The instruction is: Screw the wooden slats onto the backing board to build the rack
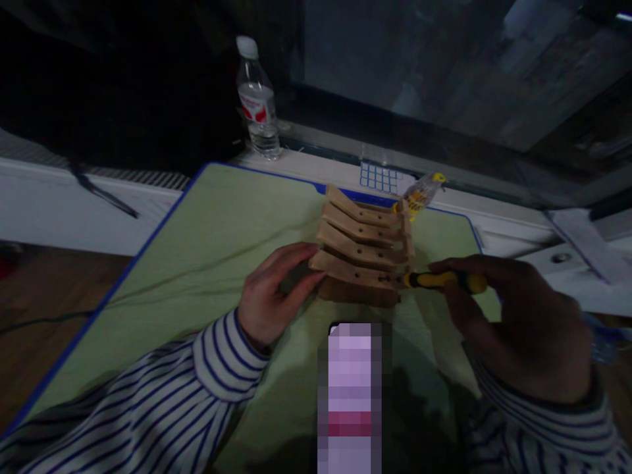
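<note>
A small wooden frame of several angled slats (363,253) with round holes sits on the green tabletop. My left hand (274,289) pinches its near left end between thumb and fingers. A yellow and black screwdriver (434,282) is held by the handle in my right hand (523,322). It points left, its tip at the right part of the nearest slat; whether it sits on a screw is too dark to tell. Below the frame lies a lit phone (349,395), its screen blurred into blocks.
The green table (197,230) has a blue edge. Behind it on the white ledge stands a water bottle (257,105), with a blue-gridded white item (379,178) further right. A clear packet with yellow parts (423,194) lies behind the frame. A dark cable (44,320) hangs at left.
</note>
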